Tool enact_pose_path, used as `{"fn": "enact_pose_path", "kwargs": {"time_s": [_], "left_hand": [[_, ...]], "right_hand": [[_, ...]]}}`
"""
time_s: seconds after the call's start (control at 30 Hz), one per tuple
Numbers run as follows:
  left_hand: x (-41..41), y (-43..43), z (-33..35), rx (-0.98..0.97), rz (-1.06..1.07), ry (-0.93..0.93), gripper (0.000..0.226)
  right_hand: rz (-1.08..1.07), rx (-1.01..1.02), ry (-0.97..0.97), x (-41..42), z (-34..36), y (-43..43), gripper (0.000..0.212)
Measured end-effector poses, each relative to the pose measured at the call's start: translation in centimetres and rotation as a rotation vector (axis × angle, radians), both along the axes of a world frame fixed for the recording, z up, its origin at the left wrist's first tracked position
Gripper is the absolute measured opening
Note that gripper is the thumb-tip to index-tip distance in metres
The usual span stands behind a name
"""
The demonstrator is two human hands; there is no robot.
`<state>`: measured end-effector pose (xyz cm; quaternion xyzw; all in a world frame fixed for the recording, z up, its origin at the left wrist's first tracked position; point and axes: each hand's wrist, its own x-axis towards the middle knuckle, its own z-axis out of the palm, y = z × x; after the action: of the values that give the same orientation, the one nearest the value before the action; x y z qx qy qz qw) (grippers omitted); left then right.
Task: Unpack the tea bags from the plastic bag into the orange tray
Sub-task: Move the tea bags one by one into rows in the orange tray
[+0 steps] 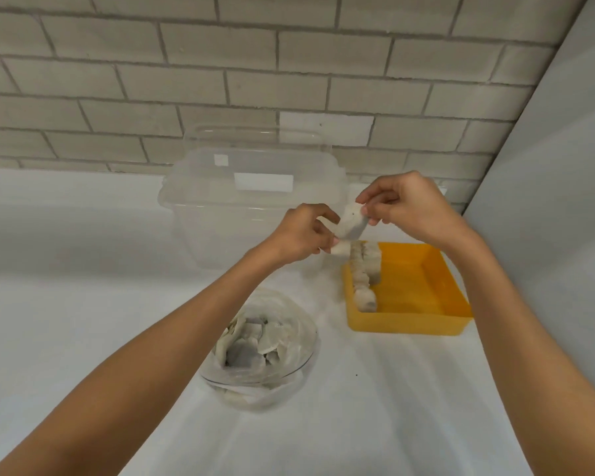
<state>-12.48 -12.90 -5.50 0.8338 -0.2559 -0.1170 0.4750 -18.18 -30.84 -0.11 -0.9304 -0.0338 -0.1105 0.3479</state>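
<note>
Looking down, I am pinching a small clump of tea bags (349,224) between my 2 hands, my left hand (303,237) gripping its lower end and my right hand (409,207) its top, above the orange tray (406,322). A row of tea bags (364,280) is lying along the tray's left wall. The plastic bag (299,338) is sitting open on the white table (83,286), near the tray, in front of a clear tub (227,207).

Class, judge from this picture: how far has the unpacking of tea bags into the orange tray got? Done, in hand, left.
Done: a row of tea bags lines the left side of the orange tray. In hand: the left hand and right hand pinch the held tea bags between them. Left: the plastic bag holds many more, and most of the tray is bare.
</note>
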Motion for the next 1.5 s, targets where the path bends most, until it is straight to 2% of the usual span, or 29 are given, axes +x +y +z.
{"fn": "enact_pose_path", "kwargs": {"time_s": [0.13, 0.33, 0.47, 0.67, 0.9, 1.07, 1.27, 1.5], "left_hand": [[0.3, -1.6, -0.3, 0.043, -0.006, -0.038, 0.019], [0.1, -2.8, -1.2, 0.049, 0.029, -0.068, 0.011], [0.1, -3.0, -1.8, 0.080, 0.027, -0.076, 0.011], [0.1, -2.9, -2.8, 0.003, 0.006, 0.046, 0.010], [0.1, -3.1, -3.2, 0.002, -0.007, 0.084, 0.027], [0.2, -3.8, -3.7, -0.049, -0.029, 0.093, 0.015], [0.4, -4.7, -4.1, 0.050, -0.033, 0.008, 0.010], [1.0, -6.0, -4.6, 0.108, -0.046, -0.009, 0.012]], "right_hand": [[-0.081, -0.036, -0.013, 0.2, -0.3, -3.2, 0.010], [-0.131, -0.165, 0.091, 0.7, -5.5, -5.8, 0.014], [-0.161, -0.173, 0.197, 1.4, -9.1, -6.2, 0.015], [-0.203, -0.133, 0.266, 3.4, -13.3, -6.5, 0.011], [-0.293, -0.137, 0.198, 5.2, -15.5, -6.2, 0.014], [-0.287, -0.130, 0.188, 5.1, -16.1, -6.4, 0.013], [-0.313, -0.176, 0.161, 4.8, -16.0, -6.5, 0.016], [-0.296, -0.095, 0.145, 4.4, -16.0, -6.7, 0.011]]}}
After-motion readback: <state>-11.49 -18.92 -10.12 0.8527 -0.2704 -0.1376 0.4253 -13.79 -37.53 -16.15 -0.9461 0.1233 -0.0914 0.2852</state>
